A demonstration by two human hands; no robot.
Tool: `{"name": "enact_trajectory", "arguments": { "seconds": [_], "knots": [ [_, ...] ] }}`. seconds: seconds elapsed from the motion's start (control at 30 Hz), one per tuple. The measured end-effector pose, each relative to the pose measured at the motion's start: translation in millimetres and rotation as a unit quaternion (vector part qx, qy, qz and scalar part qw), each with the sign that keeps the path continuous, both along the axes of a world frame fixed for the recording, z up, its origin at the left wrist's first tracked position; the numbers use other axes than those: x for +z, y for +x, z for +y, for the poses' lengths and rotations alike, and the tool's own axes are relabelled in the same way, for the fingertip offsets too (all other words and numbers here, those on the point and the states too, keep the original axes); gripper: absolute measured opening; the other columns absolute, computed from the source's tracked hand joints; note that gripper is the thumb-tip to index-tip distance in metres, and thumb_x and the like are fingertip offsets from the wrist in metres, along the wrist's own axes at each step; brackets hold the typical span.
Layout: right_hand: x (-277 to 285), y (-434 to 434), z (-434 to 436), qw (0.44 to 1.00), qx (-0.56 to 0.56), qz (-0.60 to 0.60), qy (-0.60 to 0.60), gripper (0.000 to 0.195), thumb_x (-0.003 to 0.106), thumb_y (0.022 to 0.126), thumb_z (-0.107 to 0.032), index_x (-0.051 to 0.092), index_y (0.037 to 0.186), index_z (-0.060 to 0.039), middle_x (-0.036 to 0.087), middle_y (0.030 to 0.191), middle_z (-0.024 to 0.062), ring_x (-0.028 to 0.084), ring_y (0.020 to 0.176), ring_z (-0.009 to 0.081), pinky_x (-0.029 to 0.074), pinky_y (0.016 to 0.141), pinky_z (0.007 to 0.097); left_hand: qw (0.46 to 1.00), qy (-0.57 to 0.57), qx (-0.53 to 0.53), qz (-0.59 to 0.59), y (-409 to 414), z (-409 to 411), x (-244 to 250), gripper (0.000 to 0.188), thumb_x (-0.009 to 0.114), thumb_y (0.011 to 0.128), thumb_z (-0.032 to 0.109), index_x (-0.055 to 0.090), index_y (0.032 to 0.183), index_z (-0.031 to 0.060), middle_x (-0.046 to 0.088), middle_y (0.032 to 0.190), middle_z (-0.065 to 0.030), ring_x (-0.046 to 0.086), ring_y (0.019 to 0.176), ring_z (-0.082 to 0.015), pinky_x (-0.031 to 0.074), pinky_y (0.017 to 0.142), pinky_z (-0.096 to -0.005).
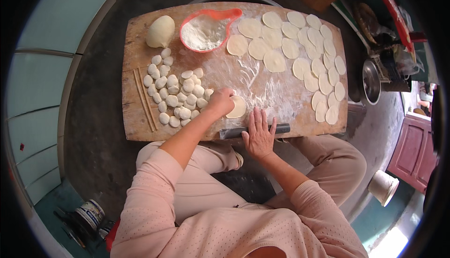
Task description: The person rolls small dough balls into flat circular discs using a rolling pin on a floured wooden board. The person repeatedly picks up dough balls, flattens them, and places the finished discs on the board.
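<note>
A thin round dough wrapper (236,107) lies on the floured wooden board (218,64) in front of me. At its left edge is my left hand (221,102), fingers curled and pinching the dough. My right hand (261,135) rests flat with fingers spread across a dark rolling pin (282,128) along the board's near edge. The pin's left end looks dusted with flour. Beside my left hand, small flattened dough pieces (172,100) form a loose heap. Many rolled wrappers (274,61), some overlapping, cover the board's right side.
An orange-red scoop-shaped bowl of flour (204,33) and a large lump of dough (160,31) stand at the back left. Two wooden chopsticks (145,99) lie near the left edge. Off the board's right side are a metal basin (371,81) and a white bucket (383,187).
</note>
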State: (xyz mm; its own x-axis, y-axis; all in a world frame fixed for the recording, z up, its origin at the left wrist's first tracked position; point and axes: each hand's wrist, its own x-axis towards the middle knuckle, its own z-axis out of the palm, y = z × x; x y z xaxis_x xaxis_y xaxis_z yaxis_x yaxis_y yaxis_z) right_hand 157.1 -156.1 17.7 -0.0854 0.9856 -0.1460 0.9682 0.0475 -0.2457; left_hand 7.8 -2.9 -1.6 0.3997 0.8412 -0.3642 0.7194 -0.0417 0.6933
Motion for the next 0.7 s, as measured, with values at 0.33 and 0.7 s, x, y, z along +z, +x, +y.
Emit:
{"name": "enact_trajectory", "arguments": {
  "seconds": [0.33,0.7],
  "knots": [
    [-11.1,-1.8,110.2,0.99,-0.128,-0.017,0.051,0.062,0.042,0.097,-0.036,0.028,0.149,-0.0049,0.026,0.157,0.0146,0.021,0.145,0.0383,0.012,0.11,0.0682,0.99,0.115,-0.079,0.02,1.1,-3.1,-7.0,0.009,0.068,0.076,0.013,0.069,0.08,0.0051,0.066,0.09,-0.0159,0.064,0.085,-0.0381,0.052,0.078,-0.0463],
    [-3.9,6.3,71.2,0.996,-0.086,0.01,0.033,0.065,0.046,0.094,-0.041,0.035,0.147,-0.0037,0.029,0.155,0.0153,0.024,0.144,0.0376,0.012,0.111,0.0672,0.987,0.091,-0.049,0.124,15.8,-16.7,22.8,0.015,0.067,0.078,0.02,0.07,0.082,0.0055,0.068,0.088,-0.0198,0.067,0.082,-0.0369,0.053,0.074,-0.0476]
  ]
}}
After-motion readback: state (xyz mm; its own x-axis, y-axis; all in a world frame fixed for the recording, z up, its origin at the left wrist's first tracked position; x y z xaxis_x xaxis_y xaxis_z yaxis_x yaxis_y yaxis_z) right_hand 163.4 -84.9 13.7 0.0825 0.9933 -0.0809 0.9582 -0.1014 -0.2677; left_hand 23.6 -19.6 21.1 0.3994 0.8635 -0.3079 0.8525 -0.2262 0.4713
